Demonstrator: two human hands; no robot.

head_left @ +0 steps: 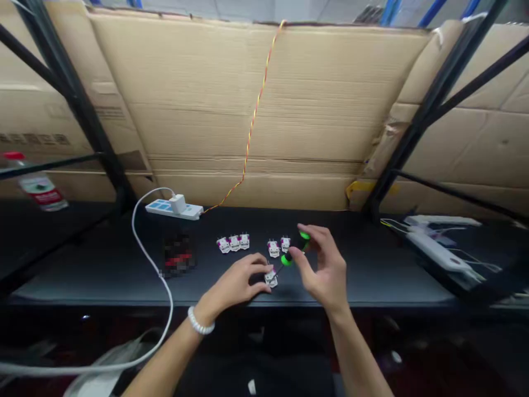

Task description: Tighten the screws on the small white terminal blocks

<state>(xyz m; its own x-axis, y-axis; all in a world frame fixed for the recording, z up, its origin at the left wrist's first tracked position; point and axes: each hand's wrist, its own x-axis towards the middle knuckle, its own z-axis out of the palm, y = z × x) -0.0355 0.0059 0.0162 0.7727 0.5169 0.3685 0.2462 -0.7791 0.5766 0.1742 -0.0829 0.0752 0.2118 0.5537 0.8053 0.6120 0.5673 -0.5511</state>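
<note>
Partly hidden, the green-black screwdriver handle (299, 242)

From my end I've got a white power strip (192, 213) on the back of the black bench (372, 270), with a white adapter (178, 204) plugged in and a thick white cable (61, 369) looping off to the left. A red-and-yellow twisted wire (255, 113) climbs the cardboard (185, 99) behind it, a red-capped bottle (42, 191) sits far left, and I can see another long white strip (438, 253) with thin wires over on the right.
</note>
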